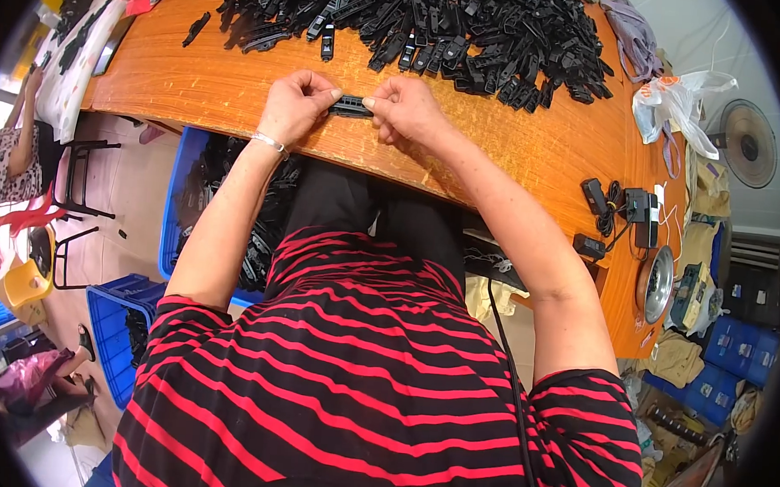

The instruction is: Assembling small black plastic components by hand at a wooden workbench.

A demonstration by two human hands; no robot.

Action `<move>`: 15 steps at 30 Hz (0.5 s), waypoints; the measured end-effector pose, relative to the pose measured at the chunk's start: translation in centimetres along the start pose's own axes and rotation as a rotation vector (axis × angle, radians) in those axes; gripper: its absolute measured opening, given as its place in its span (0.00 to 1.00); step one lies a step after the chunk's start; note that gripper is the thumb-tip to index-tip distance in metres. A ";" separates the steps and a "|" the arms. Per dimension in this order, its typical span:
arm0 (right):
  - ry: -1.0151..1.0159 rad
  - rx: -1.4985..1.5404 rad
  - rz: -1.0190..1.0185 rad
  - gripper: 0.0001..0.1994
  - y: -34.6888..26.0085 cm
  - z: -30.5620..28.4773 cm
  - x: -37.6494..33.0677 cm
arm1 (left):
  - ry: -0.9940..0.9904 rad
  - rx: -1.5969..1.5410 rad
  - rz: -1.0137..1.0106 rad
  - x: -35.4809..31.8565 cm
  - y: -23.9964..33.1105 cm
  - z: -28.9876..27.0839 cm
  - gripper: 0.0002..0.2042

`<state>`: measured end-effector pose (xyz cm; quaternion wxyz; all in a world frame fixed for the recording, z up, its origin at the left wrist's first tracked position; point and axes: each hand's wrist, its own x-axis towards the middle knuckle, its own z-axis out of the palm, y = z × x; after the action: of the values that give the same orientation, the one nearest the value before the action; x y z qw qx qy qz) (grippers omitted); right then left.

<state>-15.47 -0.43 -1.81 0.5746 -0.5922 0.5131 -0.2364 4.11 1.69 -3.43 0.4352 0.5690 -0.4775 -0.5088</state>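
Note:
Between my two hands, just above the near edge of the wooden table, is a small black ribbed plastic part. My left hand pinches its left end between thumb and fingers. At the other end, my right hand closes thumb and forefinger on it, the remaining fingers curled beneath. What the part exactly is I cannot make out. Beyond my hands spreads a big heap of similar black plastic parts, and one loose black piece lies apart from it to the left.
Black power adapters with cables and a metal bowl sit at the table's right. A white plastic bag hangs near a fan. Blue crates holding black parts stand below left. Other people sit at the far left.

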 end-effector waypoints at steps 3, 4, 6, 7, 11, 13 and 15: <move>-0.013 0.013 0.028 0.09 -0.1 -0.1 0.1 | 0.018 0.040 0.002 0.1 -0.1 0.1 0.06; -0.015 0.014 0.034 0.09 -0.3 -0.1 0.1 | 0.005 0.045 0.001 0.2 -0.1 0.1 0.07; -0.060 0.036 0.117 0.09 -0.7 -0.2 0.0 | -0.009 0.048 -0.006 0.3 0.1 0.0 0.07; -0.062 0.037 0.122 0.09 -1.1 -0.3 0.0 | -0.015 0.115 -0.047 0.3 0.3 -0.1 0.08; -0.083 -0.024 0.192 0.09 -2.1 -0.2 0.1 | -0.023 0.347 -0.047 1.0 -0.5 -0.4 0.10; -0.075 -0.063 0.172 0.10 -2.1 -0.3 0.6 | -0.017 0.441 -0.031 0.8 -0.5 -0.2 0.10; -0.115 -0.168 0.243 0.11 -1.7 -0.6 1.1 | -0.014 0.535 -0.008 1.1 -0.2 0.0 0.10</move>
<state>-15.05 -2.04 -0.46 0.5757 -0.5844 0.5652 -0.0870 4.12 0.63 -3.76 0.2639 0.6621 -0.5957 -0.3704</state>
